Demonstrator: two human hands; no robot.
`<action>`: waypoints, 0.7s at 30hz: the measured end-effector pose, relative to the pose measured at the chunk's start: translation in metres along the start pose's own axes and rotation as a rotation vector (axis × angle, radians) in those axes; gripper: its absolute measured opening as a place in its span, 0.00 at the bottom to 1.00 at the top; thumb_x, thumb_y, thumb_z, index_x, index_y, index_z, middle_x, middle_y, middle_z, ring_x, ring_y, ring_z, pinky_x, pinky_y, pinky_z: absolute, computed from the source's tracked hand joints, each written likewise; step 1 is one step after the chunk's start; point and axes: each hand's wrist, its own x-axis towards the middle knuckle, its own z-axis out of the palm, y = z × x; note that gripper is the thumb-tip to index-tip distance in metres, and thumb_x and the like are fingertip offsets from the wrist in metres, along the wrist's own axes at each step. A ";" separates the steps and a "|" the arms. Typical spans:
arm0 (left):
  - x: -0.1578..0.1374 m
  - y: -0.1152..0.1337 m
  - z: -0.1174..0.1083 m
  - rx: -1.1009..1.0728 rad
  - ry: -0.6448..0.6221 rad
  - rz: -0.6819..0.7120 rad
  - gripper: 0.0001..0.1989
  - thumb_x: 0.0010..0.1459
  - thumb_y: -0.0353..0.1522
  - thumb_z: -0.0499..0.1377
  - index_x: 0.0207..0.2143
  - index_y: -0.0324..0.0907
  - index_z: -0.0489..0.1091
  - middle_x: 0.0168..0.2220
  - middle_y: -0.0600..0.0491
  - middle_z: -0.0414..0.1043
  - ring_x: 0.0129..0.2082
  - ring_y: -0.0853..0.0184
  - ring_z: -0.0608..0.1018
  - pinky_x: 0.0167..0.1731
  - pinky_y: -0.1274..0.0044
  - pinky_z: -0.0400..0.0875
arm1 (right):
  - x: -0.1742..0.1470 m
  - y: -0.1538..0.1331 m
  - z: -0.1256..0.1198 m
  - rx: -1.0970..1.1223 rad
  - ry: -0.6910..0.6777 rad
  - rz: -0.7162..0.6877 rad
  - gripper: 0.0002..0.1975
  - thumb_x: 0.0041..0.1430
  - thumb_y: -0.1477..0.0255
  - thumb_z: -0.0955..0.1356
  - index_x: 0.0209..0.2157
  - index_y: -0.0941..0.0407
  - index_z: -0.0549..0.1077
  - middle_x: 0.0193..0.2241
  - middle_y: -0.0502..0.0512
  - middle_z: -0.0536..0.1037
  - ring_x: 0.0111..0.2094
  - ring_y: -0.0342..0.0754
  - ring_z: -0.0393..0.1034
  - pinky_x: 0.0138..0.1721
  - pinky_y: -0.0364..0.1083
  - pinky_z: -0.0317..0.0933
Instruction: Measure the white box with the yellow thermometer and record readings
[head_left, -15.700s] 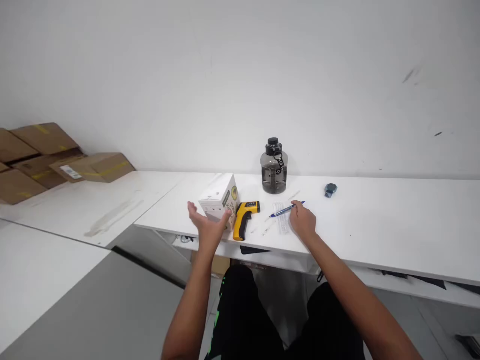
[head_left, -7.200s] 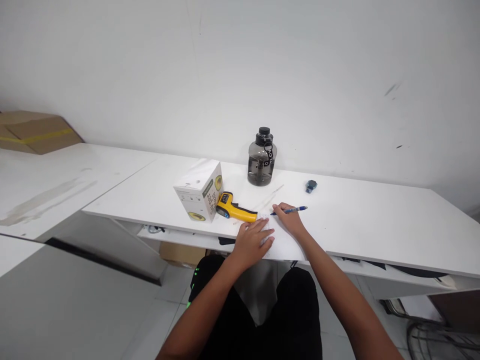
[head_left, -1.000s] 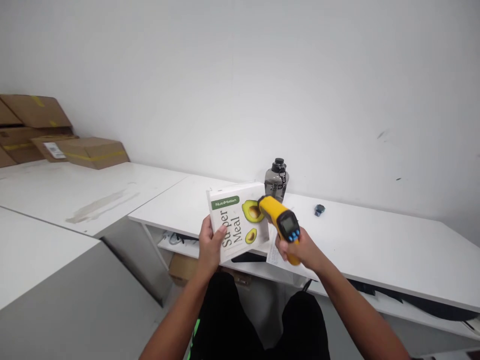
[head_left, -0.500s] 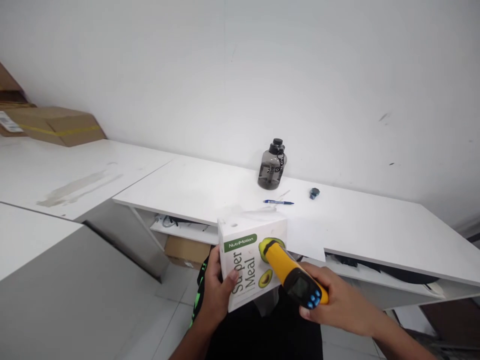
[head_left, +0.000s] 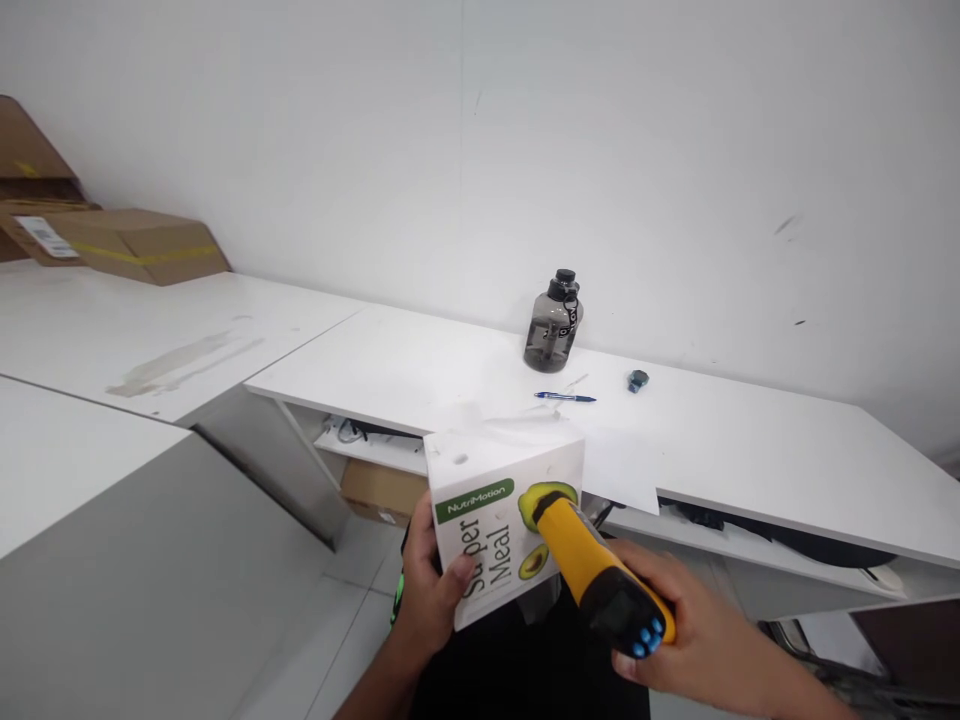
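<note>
My left hand [head_left: 431, 590] grips a white NutriMotion "Super Meal" box [head_left: 491, 610] by its left side, thumb on the front panel. Green avocado pictures are on the right of that panel. My right hand [head_left: 694, 620] is closed round a yellow and black infrared thermometer [head_left: 574, 545], gun-shaped, with a dark screen and blue buttons. Its front end overlaps the upper avocado picture; whether it touches the box I cannot tell. Its handle is mostly hidden in my palm. The box is held tilted over my lap, in front of the desk edge.
On the white desk [head_left: 750, 440] are a grey water bottle [head_left: 551, 335], a blue pen [head_left: 566, 397], a small dark blue object [head_left: 637, 380] and a white sheet of paper [head_left: 622, 470]. Cardboard boxes [head_left: 154, 245] stand at the left. Under the desktop runs a shelf [head_left: 405, 458].
The camera view has shifted slightly. The box is tipped so more of its top shows. The thermometer sits a little lower and to the right in view, and its screen looks darker.
</note>
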 end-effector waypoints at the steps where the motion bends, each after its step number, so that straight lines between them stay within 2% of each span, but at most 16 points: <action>1: -0.001 0.000 -0.002 0.003 -0.004 0.004 0.39 0.42 0.49 0.67 0.55 0.45 0.63 0.39 0.46 0.76 0.40 0.52 0.79 0.36 0.64 0.78 | -0.001 0.001 0.001 -0.013 -0.003 0.004 0.31 0.45 0.70 0.74 0.54 0.46 0.71 0.37 0.51 0.77 0.36 0.49 0.70 0.37 0.46 0.67; 6: -0.002 -0.001 -0.005 -0.011 -0.024 0.031 0.39 0.43 0.48 0.67 0.56 0.45 0.62 0.41 0.46 0.76 0.41 0.52 0.79 0.38 0.63 0.77 | -0.003 -0.004 0.004 -0.028 0.007 -0.003 0.33 0.44 0.70 0.74 0.55 0.46 0.70 0.41 0.52 0.78 0.38 0.51 0.71 0.38 0.46 0.67; 10: 0.000 -0.001 -0.002 -0.014 -0.045 0.018 0.40 0.44 0.48 0.67 0.57 0.43 0.61 0.42 0.45 0.76 0.41 0.52 0.79 0.39 0.64 0.77 | -0.002 -0.011 0.004 -0.049 0.002 0.022 0.30 0.46 0.70 0.74 0.54 0.47 0.71 0.38 0.51 0.78 0.37 0.50 0.71 0.36 0.44 0.66; 15: -0.001 -0.005 -0.002 0.005 -0.066 0.050 0.39 0.47 0.48 0.65 0.57 0.41 0.60 0.43 0.44 0.76 0.41 0.53 0.79 0.39 0.65 0.77 | -0.001 0.000 0.003 -0.017 -0.035 0.031 0.32 0.46 0.69 0.74 0.56 0.49 0.69 0.40 0.52 0.77 0.39 0.50 0.70 0.38 0.45 0.66; 18: 0.003 -0.008 -0.004 0.074 -0.072 0.114 0.38 0.48 0.48 0.64 0.58 0.41 0.60 0.44 0.44 0.75 0.41 0.54 0.79 0.39 0.65 0.76 | 0.000 0.012 0.006 0.079 -0.071 0.011 0.37 0.44 0.69 0.75 0.58 0.48 0.65 0.42 0.53 0.75 0.42 0.52 0.69 0.41 0.46 0.66; 21: 0.020 -0.010 -0.006 0.233 0.033 0.238 0.38 0.46 0.48 0.65 0.56 0.40 0.61 0.46 0.43 0.73 0.43 0.55 0.78 0.39 0.67 0.76 | 0.006 0.021 0.012 0.191 -0.011 0.011 0.36 0.47 0.69 0.74 0.59 0.49 0.63 0.41 0.52 0.73 0.39 0.49 0.68 0.39 0.45 0.65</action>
